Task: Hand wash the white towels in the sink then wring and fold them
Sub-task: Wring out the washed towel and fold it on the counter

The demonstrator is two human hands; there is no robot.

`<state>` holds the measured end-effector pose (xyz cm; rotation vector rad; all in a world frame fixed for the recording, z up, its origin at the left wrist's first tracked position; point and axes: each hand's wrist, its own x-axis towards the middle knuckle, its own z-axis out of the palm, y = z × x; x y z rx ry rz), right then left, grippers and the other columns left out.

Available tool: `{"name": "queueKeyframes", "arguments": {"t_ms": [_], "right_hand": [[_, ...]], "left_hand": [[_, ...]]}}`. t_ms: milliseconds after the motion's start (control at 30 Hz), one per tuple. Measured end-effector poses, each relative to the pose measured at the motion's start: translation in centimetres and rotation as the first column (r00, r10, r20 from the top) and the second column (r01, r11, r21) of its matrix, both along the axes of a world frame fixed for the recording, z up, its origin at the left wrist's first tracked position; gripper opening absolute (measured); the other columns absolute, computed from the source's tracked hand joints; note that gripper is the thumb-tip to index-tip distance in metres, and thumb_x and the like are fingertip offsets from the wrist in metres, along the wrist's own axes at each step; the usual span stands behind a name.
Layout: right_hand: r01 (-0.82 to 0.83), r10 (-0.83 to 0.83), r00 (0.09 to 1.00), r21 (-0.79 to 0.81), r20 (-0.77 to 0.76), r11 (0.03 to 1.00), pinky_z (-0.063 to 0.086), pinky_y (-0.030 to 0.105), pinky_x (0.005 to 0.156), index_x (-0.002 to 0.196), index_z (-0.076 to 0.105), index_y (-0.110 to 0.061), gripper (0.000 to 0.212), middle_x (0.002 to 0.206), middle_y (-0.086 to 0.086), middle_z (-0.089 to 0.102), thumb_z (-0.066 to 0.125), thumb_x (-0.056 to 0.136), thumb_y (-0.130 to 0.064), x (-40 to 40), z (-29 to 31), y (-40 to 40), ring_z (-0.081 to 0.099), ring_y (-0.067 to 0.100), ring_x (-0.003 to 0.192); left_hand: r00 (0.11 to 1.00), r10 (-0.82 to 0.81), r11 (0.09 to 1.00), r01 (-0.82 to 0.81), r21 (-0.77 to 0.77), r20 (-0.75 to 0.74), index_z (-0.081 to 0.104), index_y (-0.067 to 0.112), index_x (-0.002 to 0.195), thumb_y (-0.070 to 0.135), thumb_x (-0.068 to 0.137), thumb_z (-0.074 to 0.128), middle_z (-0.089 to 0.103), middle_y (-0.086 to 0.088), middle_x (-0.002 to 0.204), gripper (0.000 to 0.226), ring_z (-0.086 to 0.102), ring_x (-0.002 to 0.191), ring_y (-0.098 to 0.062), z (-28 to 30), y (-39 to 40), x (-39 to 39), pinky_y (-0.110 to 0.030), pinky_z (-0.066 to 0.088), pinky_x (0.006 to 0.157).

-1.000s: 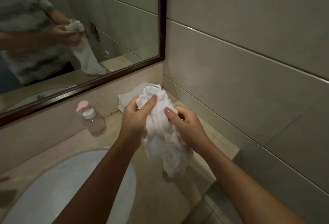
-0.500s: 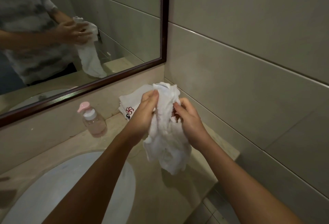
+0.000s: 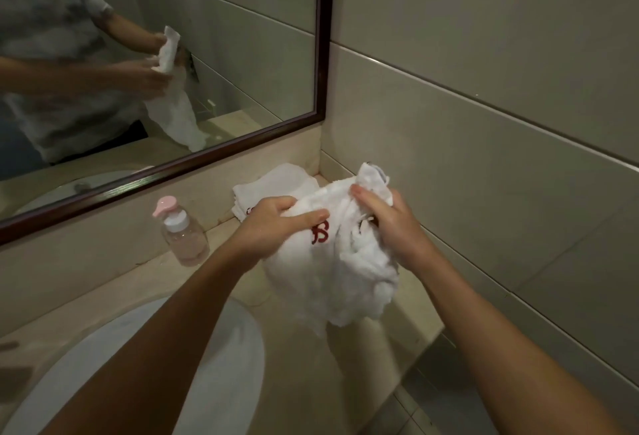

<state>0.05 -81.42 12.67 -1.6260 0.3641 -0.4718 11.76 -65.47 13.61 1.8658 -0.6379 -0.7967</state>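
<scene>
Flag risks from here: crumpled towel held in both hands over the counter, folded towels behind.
1. The towel hangs bunched from the left hand and right hand; if it is wet, drips may land on the counter or the folded towels.
2. The left forearm passes near the pump bottle; a sideways swing might topple it.

A clear pump bottle (image 3: 185,236) with a pink cap stands upright on the beige stone table (image 3: 363,362), close to the back ledge. Above it hangs 1 mirror (image 3: 214,65) in a dark wooden frame (its glass reflects a person in a patterned shirt). Large pale tiles (image 3: 484,89) cover the wall on the right.
</scene>
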Motion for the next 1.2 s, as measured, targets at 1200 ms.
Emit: {"name": "queueKeyframes", "arguments": {"t_ms": [1200], "right_hand": [[-0.693, -0.292, 0.566, -0.636, -0.771, 0.338, 0.044, 0.033, 0.080, 0.125, 0.056, -0.020, 0.054, 0.119, 0.006, 0.065, 0.069, 0.086, -0.055, -0.4, -5.2, 0.2, 0.062, 0.029, 0.109]], "left_hand": [[0.977, -0.132, 0.988, 0.144, -0.059, 0.165, 0.069, 0.017, 0.086, 0.011, 0.096, 0.058, 0.068, 0.016, 0.072, 0.017, 0.059, 0.068, 0.004, -5.9, 2.1, 1.9, -0.010, 0.043, 0.055]]}}
